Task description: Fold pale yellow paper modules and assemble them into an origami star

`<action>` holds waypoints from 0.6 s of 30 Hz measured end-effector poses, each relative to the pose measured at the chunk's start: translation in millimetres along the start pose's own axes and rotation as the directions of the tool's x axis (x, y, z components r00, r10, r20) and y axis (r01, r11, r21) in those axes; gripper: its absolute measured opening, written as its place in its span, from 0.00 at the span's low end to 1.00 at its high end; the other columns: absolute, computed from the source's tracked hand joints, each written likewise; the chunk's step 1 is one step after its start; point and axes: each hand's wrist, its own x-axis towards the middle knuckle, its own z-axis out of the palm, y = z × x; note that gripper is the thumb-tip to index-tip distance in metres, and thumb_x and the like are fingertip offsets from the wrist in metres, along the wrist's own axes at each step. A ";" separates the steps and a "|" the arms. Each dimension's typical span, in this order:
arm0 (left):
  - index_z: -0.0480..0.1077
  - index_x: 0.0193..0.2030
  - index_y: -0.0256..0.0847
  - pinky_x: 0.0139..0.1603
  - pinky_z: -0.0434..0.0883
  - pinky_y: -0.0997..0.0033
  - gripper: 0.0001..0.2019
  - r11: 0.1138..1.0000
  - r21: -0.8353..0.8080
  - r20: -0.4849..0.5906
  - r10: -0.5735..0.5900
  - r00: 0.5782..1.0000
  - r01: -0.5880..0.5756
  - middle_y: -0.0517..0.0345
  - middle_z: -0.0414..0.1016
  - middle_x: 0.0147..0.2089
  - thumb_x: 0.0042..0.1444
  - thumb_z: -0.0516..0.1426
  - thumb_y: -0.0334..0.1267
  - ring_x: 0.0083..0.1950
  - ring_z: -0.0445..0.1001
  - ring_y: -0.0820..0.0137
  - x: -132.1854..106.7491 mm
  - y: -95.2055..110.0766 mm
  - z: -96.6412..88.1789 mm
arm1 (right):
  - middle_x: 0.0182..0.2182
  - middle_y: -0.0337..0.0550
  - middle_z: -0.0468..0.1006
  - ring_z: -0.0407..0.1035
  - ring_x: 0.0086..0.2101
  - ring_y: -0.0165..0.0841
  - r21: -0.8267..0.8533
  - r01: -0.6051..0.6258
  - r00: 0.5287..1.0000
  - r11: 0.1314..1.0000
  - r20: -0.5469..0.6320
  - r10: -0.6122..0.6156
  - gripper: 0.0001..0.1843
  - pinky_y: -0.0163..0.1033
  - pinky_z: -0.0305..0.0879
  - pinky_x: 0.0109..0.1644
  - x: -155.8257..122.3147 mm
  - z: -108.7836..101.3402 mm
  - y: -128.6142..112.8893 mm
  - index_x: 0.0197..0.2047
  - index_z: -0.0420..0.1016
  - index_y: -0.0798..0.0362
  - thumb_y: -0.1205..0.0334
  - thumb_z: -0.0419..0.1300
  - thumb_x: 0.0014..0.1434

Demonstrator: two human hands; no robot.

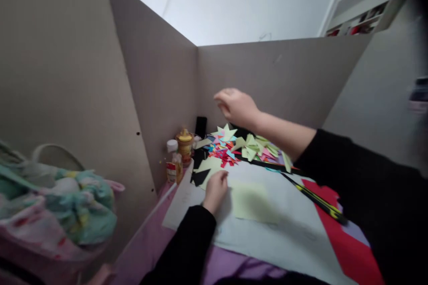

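Note:
My left hand [216, 191] rests low over the white sheet [294, 213], its fingers drawn together. Whatever they may hold is too small to make out. Beside it on the right lies a pale green square of paper [252, 200]. More pale green paper [214, 165] and a black piece [201, 178] are just beyond that hand. Raised above a heap of coloured paper stars [224, 147] is my right hand [237, 107], fingers curled; blur hides what, if anything, is in it.
Folded green paper pieces [256, 147] lie right of the stars. A black-and-yellow cutter [321, 205] lies by red paper [347, 236]. A white-capped bottle [172, 151], an amber jar [185, 147] and a black phone [201, 127] stand along the left. Grey panels [267, 71] enclose the desk; a fabric bag [80, 205] hangs left.

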 end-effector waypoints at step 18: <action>0.62 0.58 0.40 0.53 0.62 0.64 0.36 0.884 0.462 0.427 -0.154 0.891 -0.069 0.45 0.65 0.53 0.39 0.64 0.41 0.55 0.65 0.54 -13.6 32.5 25.3 | 0.35 0.45 0.76 0.70 0.36 0.37 -0.080 -0.795 0.469 0.602 0.549 0.692 0.24 0.37 0.62 0.38 -308.0 69.7 87.7 0.43 0.72 0.54 0.49 0.64 0.45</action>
